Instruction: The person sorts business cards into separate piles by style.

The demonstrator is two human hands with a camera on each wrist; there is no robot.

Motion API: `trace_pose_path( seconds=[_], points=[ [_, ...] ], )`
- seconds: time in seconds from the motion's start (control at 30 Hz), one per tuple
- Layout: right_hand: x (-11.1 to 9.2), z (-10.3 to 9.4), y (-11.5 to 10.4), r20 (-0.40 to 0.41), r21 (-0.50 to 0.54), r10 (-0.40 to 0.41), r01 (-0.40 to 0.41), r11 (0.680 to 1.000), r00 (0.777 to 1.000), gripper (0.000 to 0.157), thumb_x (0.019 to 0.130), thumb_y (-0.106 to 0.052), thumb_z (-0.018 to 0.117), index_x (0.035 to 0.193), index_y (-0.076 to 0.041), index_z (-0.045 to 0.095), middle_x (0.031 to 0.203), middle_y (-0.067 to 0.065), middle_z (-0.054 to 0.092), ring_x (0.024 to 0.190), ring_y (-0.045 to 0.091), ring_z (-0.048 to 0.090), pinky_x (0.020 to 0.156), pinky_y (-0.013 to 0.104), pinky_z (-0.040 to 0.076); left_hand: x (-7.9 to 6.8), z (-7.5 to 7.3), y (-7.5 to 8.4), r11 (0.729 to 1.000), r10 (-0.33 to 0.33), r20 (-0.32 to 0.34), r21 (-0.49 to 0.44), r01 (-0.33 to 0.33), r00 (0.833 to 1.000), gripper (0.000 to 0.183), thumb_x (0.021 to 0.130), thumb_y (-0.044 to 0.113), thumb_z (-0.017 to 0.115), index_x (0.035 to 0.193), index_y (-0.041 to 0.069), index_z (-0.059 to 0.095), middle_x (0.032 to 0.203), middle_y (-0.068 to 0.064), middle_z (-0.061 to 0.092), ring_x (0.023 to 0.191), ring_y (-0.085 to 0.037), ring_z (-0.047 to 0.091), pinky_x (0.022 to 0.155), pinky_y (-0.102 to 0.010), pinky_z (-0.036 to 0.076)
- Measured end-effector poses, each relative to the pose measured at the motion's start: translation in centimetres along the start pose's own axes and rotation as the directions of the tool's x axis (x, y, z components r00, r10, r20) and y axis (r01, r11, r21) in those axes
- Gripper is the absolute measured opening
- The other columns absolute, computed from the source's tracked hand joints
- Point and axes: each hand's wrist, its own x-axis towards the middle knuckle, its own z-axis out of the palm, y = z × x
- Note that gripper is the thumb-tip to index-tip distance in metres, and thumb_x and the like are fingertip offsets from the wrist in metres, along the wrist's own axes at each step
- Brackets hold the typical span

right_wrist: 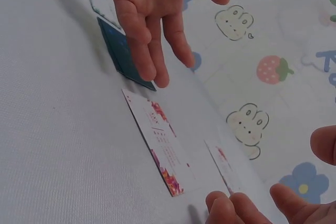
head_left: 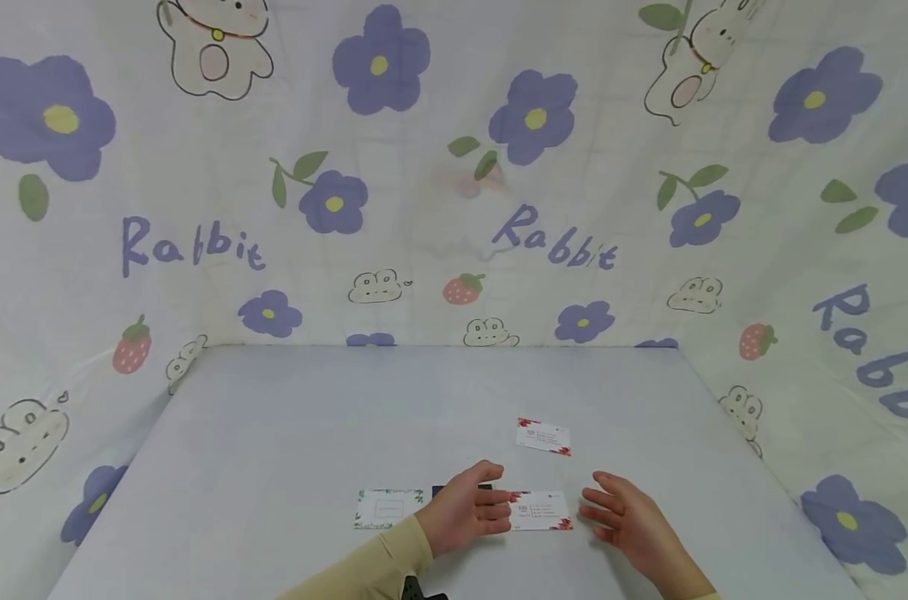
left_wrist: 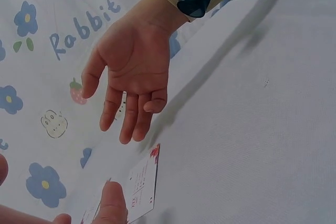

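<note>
My left hand [head_left: 465, 510] hovers with loosely spread fingers over a dark blue card [head_left: 442, 492], hiding most of it. My right hand [head_left: 637, 525] is held to the right, its fingers relaxed and holding nothing. Between the hands lies a white business card [head_left: 544, 512] with red floral corners and printed text. Its dark edge shows in the right wrist view. A matching red-cornered card [head_left: 544, 437] lies farther back, slightly turned. Left of the dark blue card, which looks thick in the right wrist view, is a white card with a green leaf border [head_left: 389, 509].
All the cards lie on a white tabletop [head_left: 274, 433]. A hanging cloth [head_left: 424, 250] printed with flowers, rabbits and strawberries encloses the back and sides. A small black object [head_left: 416, 588] shows at the bottom, beside the left sleeve [head_left: 371, 562].
</note>
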Motion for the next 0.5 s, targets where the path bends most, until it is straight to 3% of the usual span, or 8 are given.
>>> trace_pose_path(
  seconds=[0.5],
  points=[
    [0.29, -0.07, 0.56, 0.011, 0.003, 0.003, -0.003, 1.000, 1.000, 0.080, 0.094, -0.053, 0.051, 0.150, -0.004, 0.023, 0.143, 0.027, 0.046, 0.100, 0.017, 0.065, 0.080, 0.032, 0.051, -0.29, 0.15, -0.04, 1.000, -0.013, 0.006, 0.004, 0.013, 1.000, 0.070, 0.092, 0.034, 0.057, 0.146, -0.005, 0.033, 0.138, -0.037, 0.041, 0.128, -0.049, 0.046, 0.101, -0.053, 0.047]
  ],
)
